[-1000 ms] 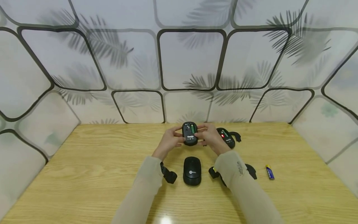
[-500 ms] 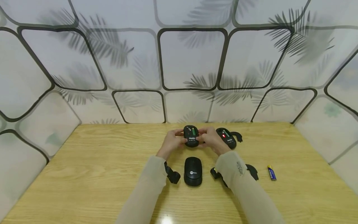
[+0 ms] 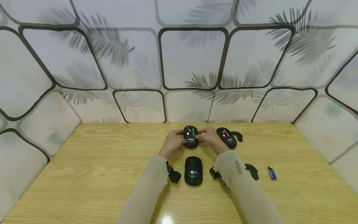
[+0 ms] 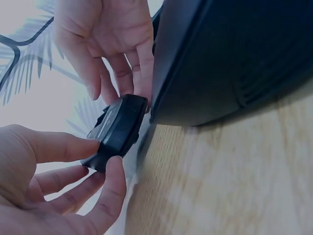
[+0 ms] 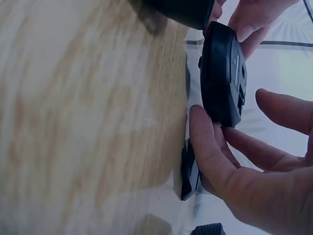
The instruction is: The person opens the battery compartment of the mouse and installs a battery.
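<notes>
Bottom side up, a black computer mouse point(image 3: 191, 143) is held between my two hands near the back of the table. A green battery point(image 3: 193, 132) lies in its open compartment, and a red light glows beside it. My left hand point(image 3: 171, 141) pinches the mouse between thumb and fingers, as the left wrist view also shows. The fingers of my right hand point(image 3: 210, 140) touch the opposite edge; in the right wrist view its thumb stands apart from the mouse. Just right of that hand, another overturned mouse point(image 3: 230, 142) shows a battery and a red light.
An upright black mouse point(image 3: 193, 169) sits between my forearms. A curved black piece point(image 3: 238, 136) lies beside the overturned mouse; another point(image 3: 253, 171) is partly hidden by my right sleeve. A blue and yellow battery point(image 3: 272, 173) lies at the right. A patterned curtain point(image 3: 193, 62) closes off the back.
The held mouse has come slightly down and nearer over the last second, with both hands following. Its red light, unlit in the earlier frames, now glows.
</notes>
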The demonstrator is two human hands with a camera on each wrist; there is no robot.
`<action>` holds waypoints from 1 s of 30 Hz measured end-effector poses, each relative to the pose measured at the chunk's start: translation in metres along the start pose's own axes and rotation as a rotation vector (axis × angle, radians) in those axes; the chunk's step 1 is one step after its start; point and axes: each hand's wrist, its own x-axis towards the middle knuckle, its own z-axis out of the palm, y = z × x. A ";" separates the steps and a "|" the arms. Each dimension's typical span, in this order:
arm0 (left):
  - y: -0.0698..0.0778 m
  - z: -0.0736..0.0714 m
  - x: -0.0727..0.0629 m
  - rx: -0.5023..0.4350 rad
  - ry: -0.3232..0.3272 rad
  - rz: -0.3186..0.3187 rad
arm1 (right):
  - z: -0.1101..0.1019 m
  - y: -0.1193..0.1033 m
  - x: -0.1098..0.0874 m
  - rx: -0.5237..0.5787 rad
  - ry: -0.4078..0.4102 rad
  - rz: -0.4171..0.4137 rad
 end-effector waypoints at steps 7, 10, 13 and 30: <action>-0.002 0.003 0.000 -0.013 0.012 -0.028 | 0.000 0.000 0.000 -0.012 -0.001 -0.002; -0.003 0.002 0.001 -0.008 0.021 -0.026 | 0.000 -0.001 -0.001 -0.021 -0.003 -0.009; -0.003 0.002 0.002 -0.014 0.028 -0.026 | -0.001 -0.003 -0.004 -0.023 -0.008 -0.011; 0.002 -0.017 -0.017 0.056 -0.086 0.024 | -0.018 -0.009 -0.019 -0.074 -0.079 -0.065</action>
